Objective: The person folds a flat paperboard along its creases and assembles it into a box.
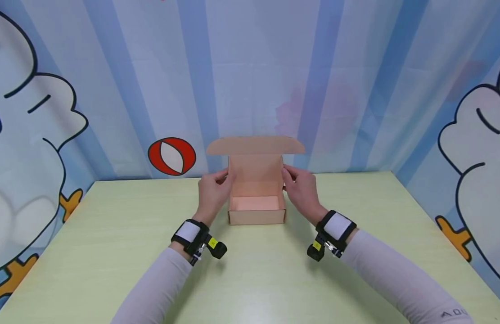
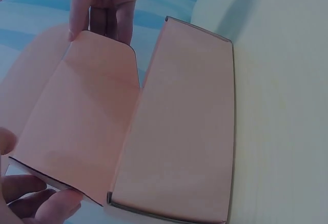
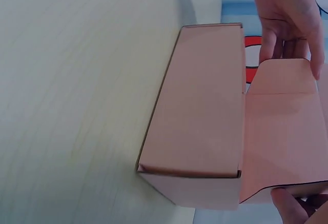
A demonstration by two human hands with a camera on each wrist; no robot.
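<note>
A small cardboard box [image 1: 257, 218] stands on the table with its lid [image 1: 255, 168] raised. The lid's long front flap [image 1: 255, 146] spreads wider than the box, and the box's inside shows bare cardboard. On the lid's left edge, my left hand [image 1: 214, 191] pinches a side flap [image 3: 284, 75] between thumb and fingers. My right hand [image 1: 302, 189] pinches the opposite side flap [image 2: 100, 44] likewise. Both wrist views show the box front [image 2: 179, 121] close up, with the far hand holding its flap.
The pale table [image 1: 258, 279] runs up to a blue striped curtain [image 1: 250, 67] behind the box. A red and white ball is printed [image 1: 154, 155] on that curtain. Large white cartoon figures [image 1: 23, 157] appear on the side curtains.
</note>
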